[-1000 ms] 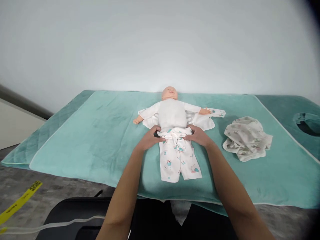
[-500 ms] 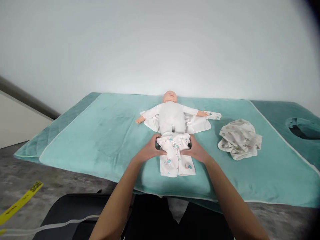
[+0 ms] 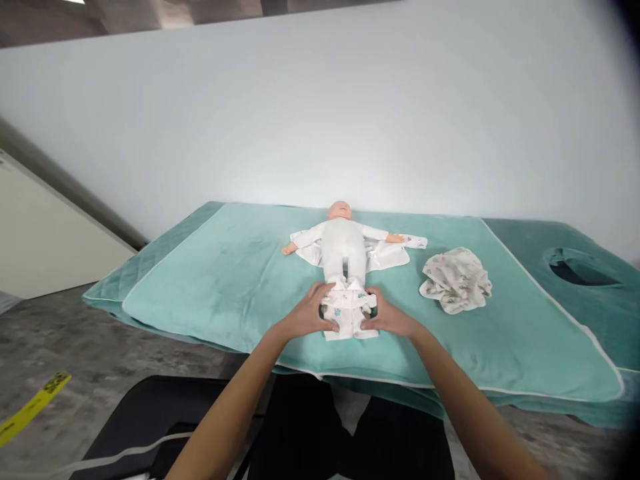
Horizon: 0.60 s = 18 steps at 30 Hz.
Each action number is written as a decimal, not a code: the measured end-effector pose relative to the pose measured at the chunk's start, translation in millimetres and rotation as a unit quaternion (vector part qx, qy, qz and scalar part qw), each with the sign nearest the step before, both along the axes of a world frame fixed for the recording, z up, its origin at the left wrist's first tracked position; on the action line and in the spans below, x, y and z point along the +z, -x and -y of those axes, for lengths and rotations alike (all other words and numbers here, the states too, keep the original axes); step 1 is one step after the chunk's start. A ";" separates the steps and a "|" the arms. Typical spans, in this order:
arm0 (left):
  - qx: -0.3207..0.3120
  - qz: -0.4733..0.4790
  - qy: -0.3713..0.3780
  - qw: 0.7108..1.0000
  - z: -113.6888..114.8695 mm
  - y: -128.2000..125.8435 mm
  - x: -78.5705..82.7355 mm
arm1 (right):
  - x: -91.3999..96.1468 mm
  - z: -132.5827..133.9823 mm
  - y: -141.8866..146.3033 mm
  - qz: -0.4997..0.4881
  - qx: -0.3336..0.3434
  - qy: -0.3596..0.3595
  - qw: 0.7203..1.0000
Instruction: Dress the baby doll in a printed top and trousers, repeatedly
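Observation:
A baby doll (image 3: 344,241) with a white cloth body lies on its back, head toward the wall and arms spread. White patterned baby pants (image 3: 345,303) sit bunched round its lower legs; the feet are hidden in them. My left hand (image 3: 311,312) grips the pants at their left side, thumb in front and fingers behind. At the right side my right hand (image 3: 387,313) pinches them the same way. Beneath the doll's back and arms a white patterned baby shirt (image 3: 393,255) is spread, its printed sleeve sticking out past the doll's hand on the right.
The doll lies on a green padded bed (image 3: 240,280) against a white wall. A crumpled floral cloth (image 3: 457,280) rests to the right, and farther right the bed has a face hole (image 3: 583,267). A black chair (image 3: 145,413) stands at the front left.
Both hands have drawn the pants down from the doll's hips to its lower legs, baring the thighs. The camera view has tilted up, showing more wall.

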State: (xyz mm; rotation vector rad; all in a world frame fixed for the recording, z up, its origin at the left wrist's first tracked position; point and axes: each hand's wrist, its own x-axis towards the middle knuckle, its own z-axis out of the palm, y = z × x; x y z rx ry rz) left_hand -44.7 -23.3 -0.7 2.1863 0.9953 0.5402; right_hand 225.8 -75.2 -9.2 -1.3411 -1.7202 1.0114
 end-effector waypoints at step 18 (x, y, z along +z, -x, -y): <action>0.027 -0.137 -0.074 0.987 73.1 -18.5 48.2 | 1.3 51.0 34.7 0.162 -0.164 -0.052 0.972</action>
